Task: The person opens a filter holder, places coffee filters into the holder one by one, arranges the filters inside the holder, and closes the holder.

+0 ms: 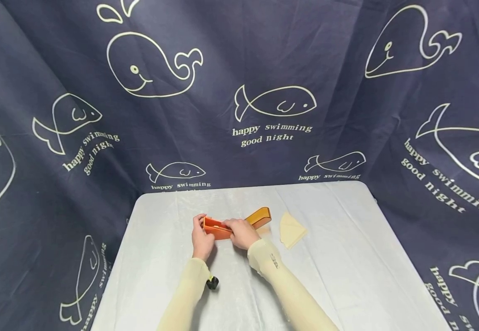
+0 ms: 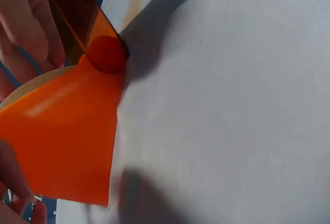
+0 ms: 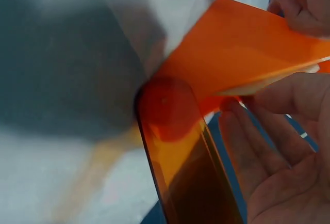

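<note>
An orange plastic case [image 1: 217, 232] with a hinged see-through amber lid [image 1: 259, 217] is held over the table, its lid swung out to the right. My left hand [image 1: 202, 240] grips the case's left end, thumb on the near wall. Pale paper, apparently coffee filters [image 2: 38, 85], shows its curved edge along the case's open top. At that opening my right hand [image 1: 242, 232] has its thumb and fingertips by the paper and rim; whether they pinch anything is hidden. The round hinge [image 3: 165, 102] joins the lid and case.
A fan-shaped stack of cream paper filters [image 1: 292, 230] lies on the table right of the case. A white cloth covers the table [image 1: 326, 276]. Dark blue curtains [image 1: 272, 161] with whale and fish drawings hang behind and at both sides.
</note>
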Demonstrator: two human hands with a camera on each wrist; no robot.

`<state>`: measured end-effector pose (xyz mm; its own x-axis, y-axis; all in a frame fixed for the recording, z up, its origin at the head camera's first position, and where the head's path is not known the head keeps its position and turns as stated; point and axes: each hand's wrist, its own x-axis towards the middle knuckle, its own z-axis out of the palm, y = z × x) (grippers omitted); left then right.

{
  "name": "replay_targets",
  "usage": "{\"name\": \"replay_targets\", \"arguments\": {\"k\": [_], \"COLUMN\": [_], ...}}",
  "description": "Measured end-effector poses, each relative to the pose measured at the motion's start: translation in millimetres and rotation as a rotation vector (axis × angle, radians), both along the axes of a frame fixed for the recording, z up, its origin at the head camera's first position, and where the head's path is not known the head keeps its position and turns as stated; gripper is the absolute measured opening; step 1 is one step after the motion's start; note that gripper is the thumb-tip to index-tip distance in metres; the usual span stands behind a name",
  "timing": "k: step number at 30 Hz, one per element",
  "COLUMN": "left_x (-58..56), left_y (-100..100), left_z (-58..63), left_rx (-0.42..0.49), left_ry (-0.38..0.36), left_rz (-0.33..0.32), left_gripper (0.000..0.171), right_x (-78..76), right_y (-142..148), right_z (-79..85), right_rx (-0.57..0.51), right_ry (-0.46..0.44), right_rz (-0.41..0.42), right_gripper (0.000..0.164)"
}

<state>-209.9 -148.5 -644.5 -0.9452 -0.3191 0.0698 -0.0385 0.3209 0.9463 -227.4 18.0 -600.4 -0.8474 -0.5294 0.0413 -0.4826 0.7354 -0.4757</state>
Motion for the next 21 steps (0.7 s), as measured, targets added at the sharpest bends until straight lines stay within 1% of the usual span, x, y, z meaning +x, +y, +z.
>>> {"name": "replay_targets", "arguments": {"k": [3,5,6,8,11,13,15,17,19,21], "left_x": [3.7,5.8,6.8,8.7,10.3,11.3,12.3,13.8,16.5,19.9], "left_y": [-3,-4,-4,-3,1,7,15,25,35,44], "left_z": [6.4,13.6,17.5,25.4,34.7,38.7,40.5,41.4,41.4,41.3], "left_rx": [0.060,0.062,0.045,-0.029,-0.206,-0.320,-0.404,-0.459,-0.510,-0.557], "left_ry": [0.057,0.114,0.148,0.227,0.376,0.484,0.570,0.627,0.653,0.663], "left_rz": [-0.019,-0.020,-0.019,-0.008,0.009,0.008,-0.012,-0.047,-0.098,-0.159], "left_gripper": [0.086,0.088,0.089,0.087,0.081,0.077,0.074,0.071,0.069,0.067], "right_x": [4.0,5.9,6.7,7.7,7.8,6.7,4.7,1.9,-1.2,-3.2], "right_y": [8,14,17,24,37,49,63,78,94,110], "right_z": [10.9,18.6,22.6,30.4,41.4,47.5,52.6,56.7,58.6,59.6], "right_rx": [-0.034,-0.072,-0.095,-0.155,-0.263,-0.331,-0.391,-0.431,-0.443,-0.446], "right_ry": [0.036,0.081,0.101,0.149,0.231,0.290,0.345,0.377,0.382,0.372], "right_rz": [0.002,-0.003,-0.008,-0.017,-0.046,-0.081,-0.124,-0.173,-0.222,-0.269], "right_gripper": [0.044,0.043,0.042,0.041,0.040,0.038,0.037,0.036,0.034,0.032]}}
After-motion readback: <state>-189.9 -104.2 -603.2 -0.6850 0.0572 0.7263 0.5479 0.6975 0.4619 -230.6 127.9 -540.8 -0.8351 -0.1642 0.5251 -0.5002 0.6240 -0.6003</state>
